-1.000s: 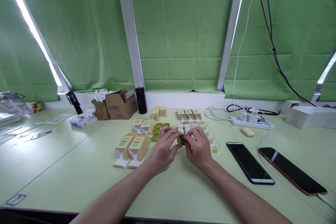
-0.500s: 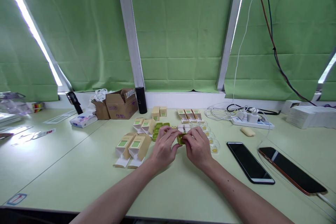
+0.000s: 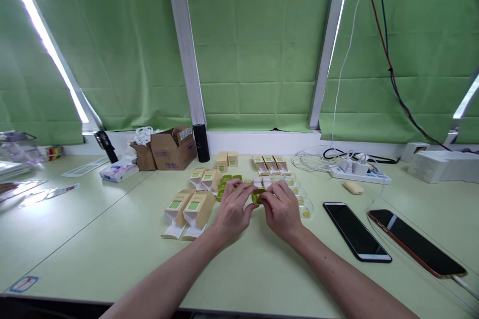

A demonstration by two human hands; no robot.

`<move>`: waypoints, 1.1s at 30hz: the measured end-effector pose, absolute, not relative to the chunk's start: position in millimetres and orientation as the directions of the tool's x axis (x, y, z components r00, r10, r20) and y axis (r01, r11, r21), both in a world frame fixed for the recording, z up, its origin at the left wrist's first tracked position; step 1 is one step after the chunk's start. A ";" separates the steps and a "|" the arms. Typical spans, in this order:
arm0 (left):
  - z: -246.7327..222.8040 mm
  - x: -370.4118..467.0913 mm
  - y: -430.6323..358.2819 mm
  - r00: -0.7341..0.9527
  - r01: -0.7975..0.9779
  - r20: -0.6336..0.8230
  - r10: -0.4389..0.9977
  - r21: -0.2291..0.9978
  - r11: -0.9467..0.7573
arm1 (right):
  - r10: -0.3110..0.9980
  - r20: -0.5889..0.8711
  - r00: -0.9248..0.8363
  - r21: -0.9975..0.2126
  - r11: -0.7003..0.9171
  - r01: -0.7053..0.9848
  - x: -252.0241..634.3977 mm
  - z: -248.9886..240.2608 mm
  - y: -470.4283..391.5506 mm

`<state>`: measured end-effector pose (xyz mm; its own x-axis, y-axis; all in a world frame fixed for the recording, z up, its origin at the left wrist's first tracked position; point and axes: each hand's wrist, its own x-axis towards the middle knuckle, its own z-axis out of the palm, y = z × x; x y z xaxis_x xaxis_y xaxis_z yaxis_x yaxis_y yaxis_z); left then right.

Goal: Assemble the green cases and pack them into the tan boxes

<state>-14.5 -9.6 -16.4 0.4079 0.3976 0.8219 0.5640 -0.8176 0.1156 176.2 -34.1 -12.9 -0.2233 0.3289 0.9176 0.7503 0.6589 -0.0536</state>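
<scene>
Between my fingertips is a small olive-green plastic cup (image 3: 258,196), raised a little over the table. My left hand (image 3: 235,208) pinches its left side with thumb and fingers. On the other side, my right hand (image 3: 281,209) is closed on its rim. Behind my left hand sit several more green cups (image 3: 221,190), partly hidden. Clear domed plastic covers (image 3: 306,208) with yellow centres stand in rows to the right of my right hand. White cylindrical pieces (image 3: 262,182) lie just beyond my hands. Open cardboard boxes (image 3: 200,207) with green labels rest left of my left hand.
Small boxes (image 3: 270,163) stand farther back. A brown carton (image 3: 174,148), a black cylinder (image 3: 201,143) and a tissue pack (image 3: 119,171) are at back left. On the right are two phones (image 3: 357,232), a power strip (image 3: 359,174) with tangled cables and a cream-coloured oval object (image 3: 353,188).
The green cup has turned slightly between my fingers, and more of its inside shows. Both hands have stayed in nearly the same place.
</scene>
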 end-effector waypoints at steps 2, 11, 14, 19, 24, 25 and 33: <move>-16.6 -14.5 -9.4 0.407 0.567 0.820 0.402 0.118 -0.815 | 0.330 0.918 -0.221 -0.057 0.659 0.750 176.1 -13.1 -34.0; -15.0 -12.5 -10.0 0.387 0.575 0.828 0.406 0.127 -0.808 | 0.326 0.919 -0.222 -0.055 0.664 0.746 176.2 -14.9 -32.9; -14.4 -12.3 -10.1 0.387 0.577 0.827 0.408 0.128 -0.806 | 0.326 0.918 -0.224 -0.055 0.666 0.744 176.5 -15.0 -32.9; -13.2 -12.5 -10.6 0.386 0.580 0.830 0.404 0.122 -0.806 | 0.334 0.915 -0.227 -0.058 0.665 0.745 176.4 -14.9 -33.4; -12.3 -12.3 -11.4 0.377 0.583 0.832 0.406 0.127 -0.802 | 0.327 0.918 -0.222 -0.059 0.668 0.742 175.9 -15.1 -33.5; -12.3 -12.0 -11.7 0.375 0.583 0.834 0.404 0.127 -0.803 | 0.329 0.918 -0.222 -0.059 0.667 0.743 175.9 -15.2 -33.4; -15.1 -15.7 -3.8 0.325 0.607 0.841 0.432 0.165 -0.777 | 0.323 0.921 -0.219 -0.061 0.674 0.736 173.3 -13.6 -37.5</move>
